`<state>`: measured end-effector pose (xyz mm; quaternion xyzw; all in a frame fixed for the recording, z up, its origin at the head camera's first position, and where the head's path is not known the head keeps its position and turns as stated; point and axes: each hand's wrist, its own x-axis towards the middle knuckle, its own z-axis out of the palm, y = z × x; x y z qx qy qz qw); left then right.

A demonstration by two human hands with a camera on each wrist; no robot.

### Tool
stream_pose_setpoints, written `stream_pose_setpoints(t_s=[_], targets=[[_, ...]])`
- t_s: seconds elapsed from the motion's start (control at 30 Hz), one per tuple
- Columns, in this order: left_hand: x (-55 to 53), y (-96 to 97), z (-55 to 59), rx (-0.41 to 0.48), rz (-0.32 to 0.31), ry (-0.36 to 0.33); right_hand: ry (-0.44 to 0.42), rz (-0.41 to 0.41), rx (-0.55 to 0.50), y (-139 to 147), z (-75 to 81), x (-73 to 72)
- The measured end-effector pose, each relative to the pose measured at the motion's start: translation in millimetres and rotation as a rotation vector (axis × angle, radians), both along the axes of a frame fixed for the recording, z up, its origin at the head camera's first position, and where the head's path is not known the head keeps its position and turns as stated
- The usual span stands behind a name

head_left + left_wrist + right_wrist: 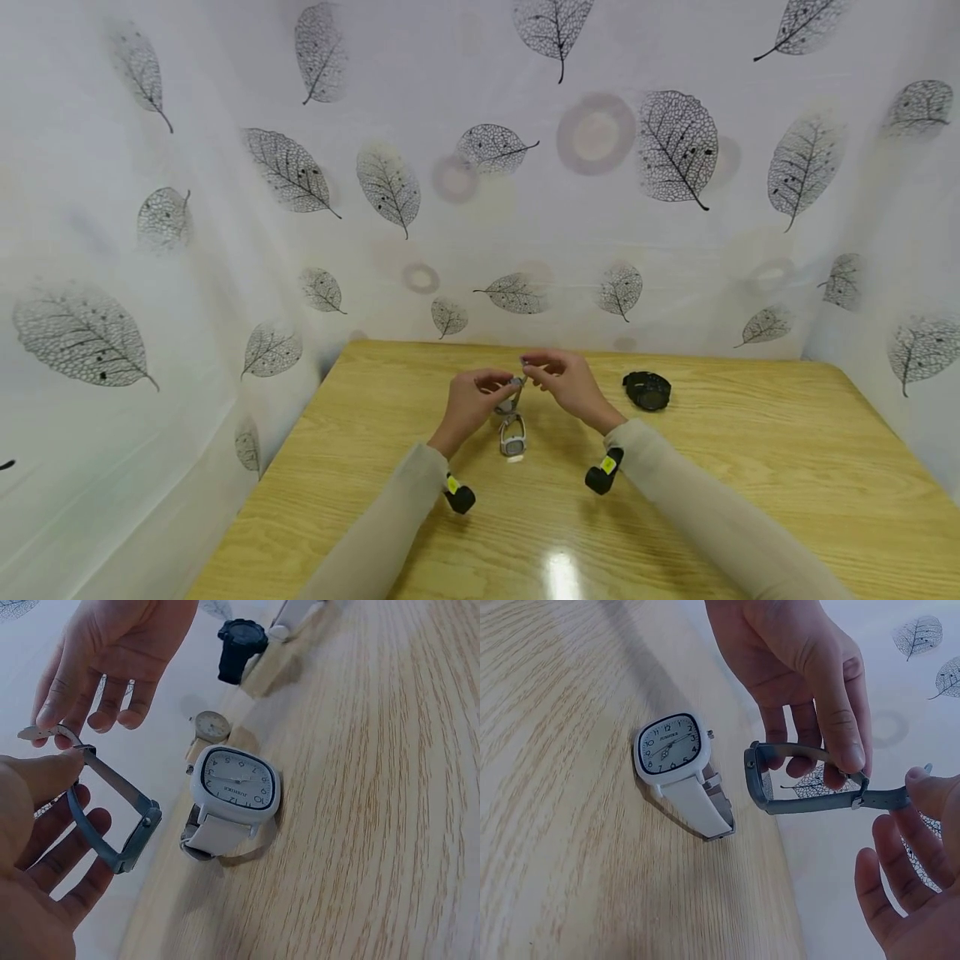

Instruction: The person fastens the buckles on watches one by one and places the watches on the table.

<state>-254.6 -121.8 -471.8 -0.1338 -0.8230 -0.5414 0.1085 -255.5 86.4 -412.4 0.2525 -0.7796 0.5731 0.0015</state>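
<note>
A grey watch (139, 838) is held up off the table between both hands, its strap joined into a loop. My left hand (474, 406) pinches the strap near the buckle with thumb and fingers. With thumb and forefinger, my right hand (567, 385) pinches the free strap end (891, 799) that passes beyond the keeper; its other fingers are spread in the right wrist view. A white watch (671, 750) with a rounded square face rests on the table just below the hands, its white strap (694, 802) bent behind it.
A black watch (647, 391) lies on the wooden table (735, 467) to the right of my right hand. Beyond the white watch, a small round watch (212, 727) with a beige strap shows in the left wrist view. A leaf-patterned curtain (480, 242) surrounds the table's back and sides.
</note>
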Motion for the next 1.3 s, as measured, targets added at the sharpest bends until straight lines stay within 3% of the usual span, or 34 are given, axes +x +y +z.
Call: stream_pose_setpoints(t_s=[0.13, 0.37, 0.93, 1.3], targets=[[0.0, -2.2, 0.4, -0.028, -0.021, 0.012, 0.013, 0.0, 0.027, 0.4, 2.3, 1.2], [1.6, -4.0, 2.1, -0.031, -0.032, -0.005, 0.025, 0.017, 0.019, 4.3, -35.5, -26.4], [4.1, 0.4, 5.1, -0.065, -0.043, 0.015, 0.07, 0.052, 0.122, 4.2, -29.1, -22.5], [2.7, -2.6, 3.2, -0.016, -0.082, 0.01, 0.219, 0.05, 0.267, 7.4, -30.2, -21.0]])
